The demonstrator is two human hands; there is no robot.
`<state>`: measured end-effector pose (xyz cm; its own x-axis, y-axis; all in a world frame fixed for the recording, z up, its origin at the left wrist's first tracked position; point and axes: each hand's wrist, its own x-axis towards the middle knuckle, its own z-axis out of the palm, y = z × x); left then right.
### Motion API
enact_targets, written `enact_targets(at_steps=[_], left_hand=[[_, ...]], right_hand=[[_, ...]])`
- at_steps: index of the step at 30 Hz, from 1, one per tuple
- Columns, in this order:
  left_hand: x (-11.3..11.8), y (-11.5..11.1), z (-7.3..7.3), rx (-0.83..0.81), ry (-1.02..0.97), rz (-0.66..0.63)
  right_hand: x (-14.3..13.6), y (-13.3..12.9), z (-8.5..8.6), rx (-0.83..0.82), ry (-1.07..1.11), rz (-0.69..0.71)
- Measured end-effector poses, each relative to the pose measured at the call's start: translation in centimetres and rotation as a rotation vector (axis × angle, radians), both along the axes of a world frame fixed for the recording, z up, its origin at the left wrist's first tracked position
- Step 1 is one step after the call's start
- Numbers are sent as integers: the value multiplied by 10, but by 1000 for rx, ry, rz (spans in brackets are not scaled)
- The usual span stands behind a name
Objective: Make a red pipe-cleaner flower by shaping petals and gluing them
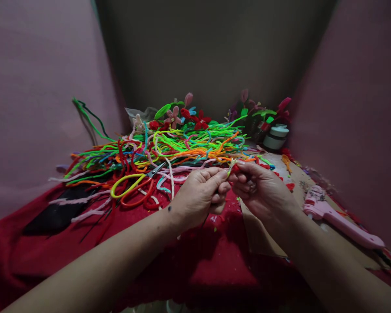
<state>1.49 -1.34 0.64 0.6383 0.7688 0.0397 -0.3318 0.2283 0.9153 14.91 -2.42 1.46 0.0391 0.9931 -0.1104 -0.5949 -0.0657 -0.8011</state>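
Above the near part of the table, my left hand (203,189) is closed, with thumb and forefinger pinching a small pale yellow bundle of thin strands (231,166). Touching it from the other side, my right hand (262,184) is closed in a pinch on a small red fuzzy pipe cleaner piece (236,168). Fingers hide most of both pieces, so how they join does not show. Left of my hands lie scissors (127,177) with one yellow and one red handle loop, resting against a big heap of coloured pipe cleaners (195,145).
Pipe cleaner flowers (173,116) stand behind the heap. At right, a pink glue gun (343,224) lies on cardboard (259,234), with a lidded jar (276,137) farther back. A flat black object (52,217) rests at left on the red cloth (221,269). Pink walls flank both sides.
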Motion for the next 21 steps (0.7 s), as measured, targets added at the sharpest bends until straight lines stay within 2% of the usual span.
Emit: enact_targets(at_steps=[6,10,15,18,21], left_hand=[[2,0,-1,5,42,27],[1,1,-4,46,46,26],[-1,1,-3,84,41,-1],[-2,2,-2,95,41,22],[-4,2,-1,133,33,88]], right_hand=[[0,0,-2,36,-52,-23],[2,-1,-1,-27,3,-15],[4,0,1,-111,72,62],[3,-2,-1,-57,44,52],[10,-5,-4,45,-60,-22]])
